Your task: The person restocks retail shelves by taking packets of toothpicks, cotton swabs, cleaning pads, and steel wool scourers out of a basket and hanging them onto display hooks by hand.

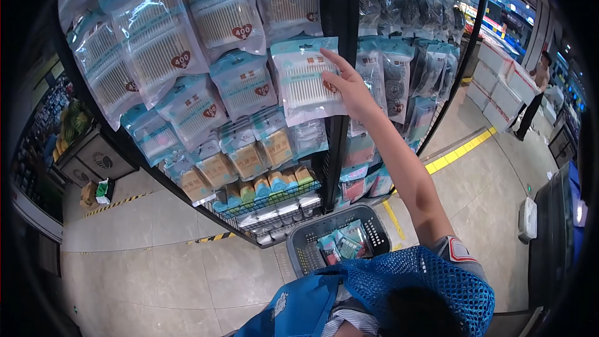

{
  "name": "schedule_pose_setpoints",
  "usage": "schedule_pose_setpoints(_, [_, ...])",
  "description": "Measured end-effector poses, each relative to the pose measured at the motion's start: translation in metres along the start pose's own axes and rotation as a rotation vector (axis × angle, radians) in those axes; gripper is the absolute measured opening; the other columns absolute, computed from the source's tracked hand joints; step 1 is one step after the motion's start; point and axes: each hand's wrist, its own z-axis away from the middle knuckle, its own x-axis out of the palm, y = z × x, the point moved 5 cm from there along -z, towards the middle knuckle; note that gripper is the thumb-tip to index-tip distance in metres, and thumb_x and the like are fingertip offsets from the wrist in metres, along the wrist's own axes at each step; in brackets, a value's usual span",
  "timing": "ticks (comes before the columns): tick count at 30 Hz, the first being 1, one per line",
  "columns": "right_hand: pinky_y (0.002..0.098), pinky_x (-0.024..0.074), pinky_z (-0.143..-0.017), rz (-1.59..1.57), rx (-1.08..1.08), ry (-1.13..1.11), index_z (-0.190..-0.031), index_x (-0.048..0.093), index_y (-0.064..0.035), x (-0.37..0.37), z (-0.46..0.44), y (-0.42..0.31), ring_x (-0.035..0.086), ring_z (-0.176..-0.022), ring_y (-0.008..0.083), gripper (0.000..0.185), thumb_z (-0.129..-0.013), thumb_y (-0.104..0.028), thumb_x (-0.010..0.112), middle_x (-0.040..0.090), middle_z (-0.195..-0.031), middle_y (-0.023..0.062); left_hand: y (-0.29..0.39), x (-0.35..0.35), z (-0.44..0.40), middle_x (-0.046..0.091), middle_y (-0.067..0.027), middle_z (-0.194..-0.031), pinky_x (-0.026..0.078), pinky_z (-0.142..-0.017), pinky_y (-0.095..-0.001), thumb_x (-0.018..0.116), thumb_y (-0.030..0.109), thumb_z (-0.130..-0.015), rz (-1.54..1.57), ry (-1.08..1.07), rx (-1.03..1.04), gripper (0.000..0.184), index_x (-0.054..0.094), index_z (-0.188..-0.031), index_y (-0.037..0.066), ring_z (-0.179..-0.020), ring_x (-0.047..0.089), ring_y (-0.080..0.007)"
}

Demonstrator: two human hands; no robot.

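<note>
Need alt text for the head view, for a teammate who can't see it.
A right hand touches a bag of cotton swabs at a black rack hung with similar packs. Below is a grey basket with packets inside.

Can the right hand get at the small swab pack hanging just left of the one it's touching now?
Probably yes: the right hand is close, and that hanging pack shows most of its front, though the touched pack lies between.
</note>
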Motion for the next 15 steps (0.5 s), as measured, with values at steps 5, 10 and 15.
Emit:
schedule_pose_setpoints(5, [0.0204,0.0387,-0.073,-0.043,0.033,-0.010,-0.115,0.036,-0.0076,0.003,-0.020,0.011,0.047,-0.086,0.0091,0.042,-0.075,-0.004,0.047,0.043,-0.105,0.0058,-0.007,0.014,0.008,0.052,-0.0150,-0.061,0.042,-0.058,-0.0348,0.045,0.020,-0.069,-0.086,0.040,0.052,0.022,0.054,-0.066,0.000,-0.063,0.053,-0.0237])
schedule_pose_setpoints(10, [0.0209,0.0394,-0.072,-0.084,0.137,0.048,-0.114,0.036,-0.0069,0.002,-0.020,0.016,0.048,-0.083,0.0098,0.042,-0.075,-0.004,0.048,0.047,-0.100,0.0053,-0.018,0.036,0.022,0.052,-0.0152,-0.061,0.042,-0.058,-0.0354,0.045,0.020,-0.068,-0.177,0.052,0.096,0.021,0.053,-0.065,0.000,-0.063,0.053,-0.0248])
schedule_pose_setpoints(15, [0.0239,0.0407,-0.070,-0.223,0.216,0.037,-0.117,0.032,-0.0065,-0.003,-0.022,0.029,0.049,-0.080,0.0111,0.043,-0.076,-0.005,0.045,0.048,-0.097,0.0069,-0.026,0.045,0.043,0.052,-0.0154,-0.062,0.042,-0.059,-0.0360,0.045,0.019,-0.067,-0.282,0.061,0.141,0.021,0.053,-0.065,0.000,-0.064,0.053,-0.0260])
